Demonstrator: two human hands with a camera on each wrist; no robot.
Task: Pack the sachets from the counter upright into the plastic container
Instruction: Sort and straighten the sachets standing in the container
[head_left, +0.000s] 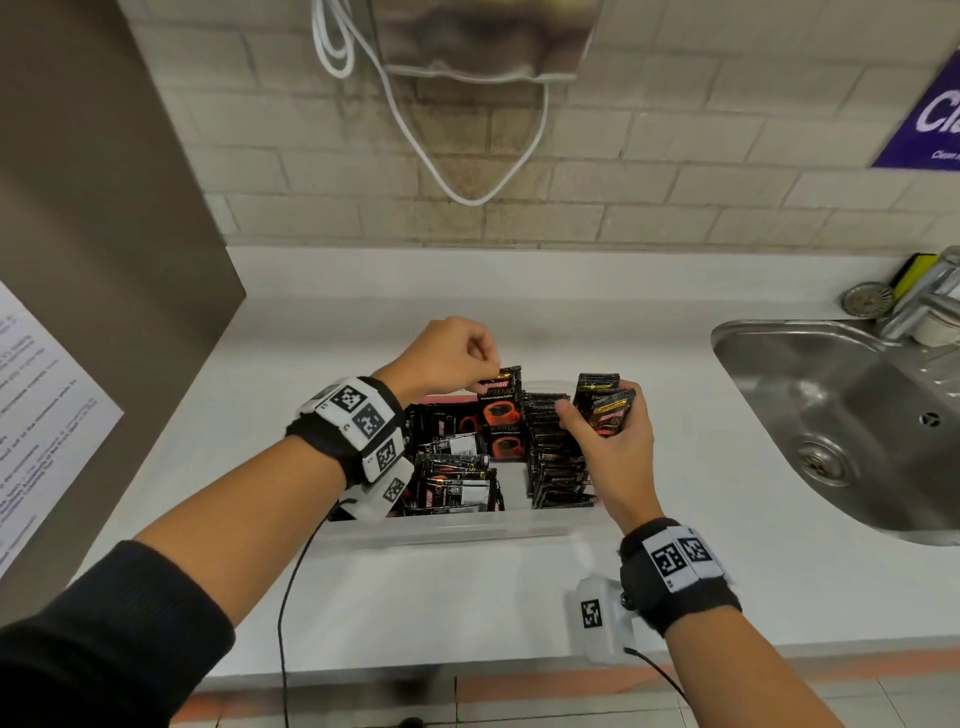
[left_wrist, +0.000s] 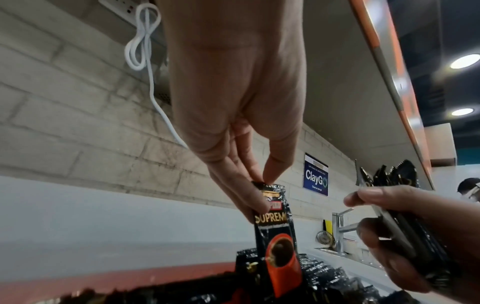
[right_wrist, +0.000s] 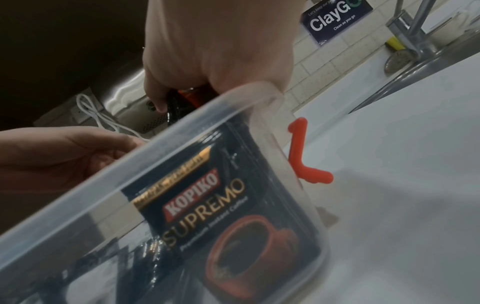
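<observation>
A clear plastic container (head_left: 457, 527) sits on the white counter and holds black coffee sachets: a tight upright row (head_left: 556, 457) on its right side and loose ones lying flat (head_left: 457, 478) on its left. My left hand (head_left: 483, 371) pinches the top edge of one sachet (head_left: 501, 415) that hangs upright over the container's far middle; in the left wrist view the thumb and fingers (left_wrist: 259, 185) pinch that sachet (left_wrist: 275, 236). My right hand (head_left: 597, 415) grips a small bundle of sachets (head_left: 605, 402) just above the upright row, also seen as the bundle (left_wrist: 405, 232).
A steel sink (head_left: 852, 415) with a tap (head_left: 924, 301) lies to the right. A brown panel (head_left: 104, 260) with a paper notice stands on the left. A white cable (head_left: 415, 130) hangs on the tiled wall. The container has a red clip (right_wrist: 301, 152).
</observation>
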